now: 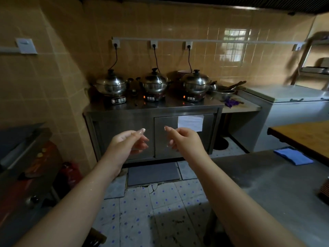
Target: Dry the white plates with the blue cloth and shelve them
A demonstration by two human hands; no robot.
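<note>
My left hand (130, 140) and my right hand (181, 138) are stretched out in front of me at mid-height, side by side and a little apart, in front of a steel cabinet (124, 132). Both have loosely curled fingers and hold nothing. The blue cloth (293, 157) lies folded on the grey counter (263, 177) at my right, well away from both hands. A stack of plates (183, 73) shows partly behind the right-hand pot on the cabinet top; their colour is hard to tell.
Three lidded steel pots (154, 82) on electric bases stand on the cabinet top, plugged into wall sockets. A white chest freezer (292, 97) stands at the right, a wooden table (306, 136) nearer. A metal shelf rack (316, 68) is far right. Dark equipment (23, 157) fills the left.
</note>
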